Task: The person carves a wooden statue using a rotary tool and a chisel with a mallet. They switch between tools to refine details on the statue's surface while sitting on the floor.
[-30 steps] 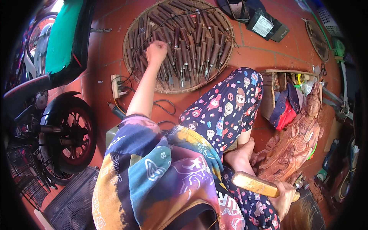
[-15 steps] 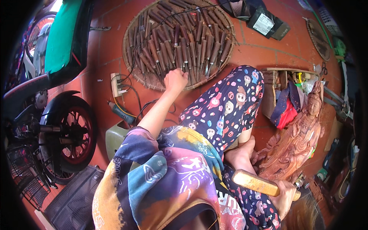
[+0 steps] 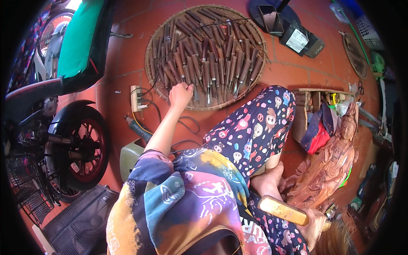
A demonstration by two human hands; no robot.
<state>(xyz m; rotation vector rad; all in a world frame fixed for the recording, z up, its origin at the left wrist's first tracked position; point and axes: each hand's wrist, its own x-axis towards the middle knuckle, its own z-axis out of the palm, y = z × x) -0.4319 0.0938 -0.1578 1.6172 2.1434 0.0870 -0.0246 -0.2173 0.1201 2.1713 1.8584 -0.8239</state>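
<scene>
My left hand [image 3: 180, 95] is closed at the near left rim of a round woven tray [image 3: 158, 92]. Its fingertips are pinched together beside the metal tips of carving chisels, and what they hold, if anything, is hidden. Several wooden-handled chisels [image 3: 207, 73] fill the tray in rows. By my lap at the lower right, my right hand [image 3: 313, 225] is wrapped round the narrow end of a wooden mallet [image 3: 281, 210]. Its thick, pale block points left across my leg. Close to that hand leans a carved reddish wooden statue [image 3: 325, 163] of a robed figure.
A motorbike wheel [image 3: 83, 148] stands at the left. Near the tray lie a power strip [image 3: 135, 98] with cords and a grinder-like power tool [image 3: 139, 128]. A wooden box [image 3: 301, 114] with cloth sits at the right. A phone [image 3: 271, 19] and black package [image 3: 301, 40] lie far off.
My left hand has shifted left along the tray's near edge, its fingers still closed. My right hand keeps hold of the mallet. The whole view has tilted slightly.
</scene>
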